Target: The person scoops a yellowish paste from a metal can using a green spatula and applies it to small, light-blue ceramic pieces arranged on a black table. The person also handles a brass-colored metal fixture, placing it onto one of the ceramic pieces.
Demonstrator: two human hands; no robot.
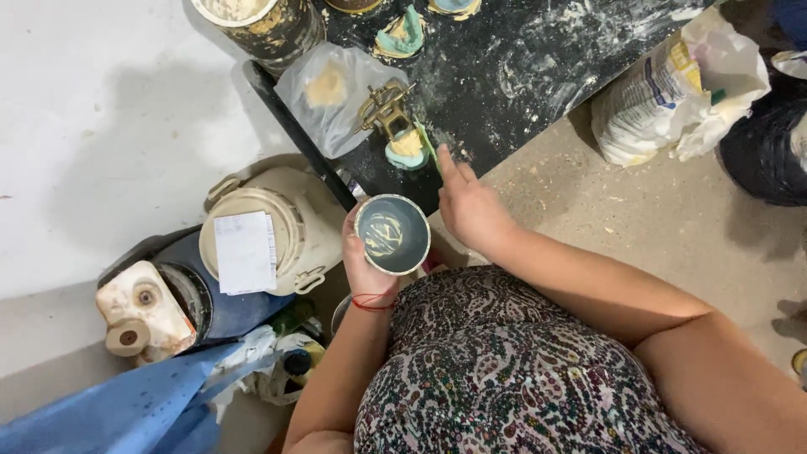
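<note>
A black desk (538,59), dusted with white powder, stands over a speckled concrete floor (656,219). On it lie a plastic bag (328,101) and a brass articulator (388,113); a cream lidded bucket (277,223) and a white sack (672,92) sit below. The left hand (360,261) grasps a rubber mixing bowl (392,234) near the desk's edge. The right hand (469,206), released and empty, reaches beside it.

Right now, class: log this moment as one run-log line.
left hand: holds mixing bowl | right hand: open, fingers at black bench edge | nearby: dental cast, white jar
</note>
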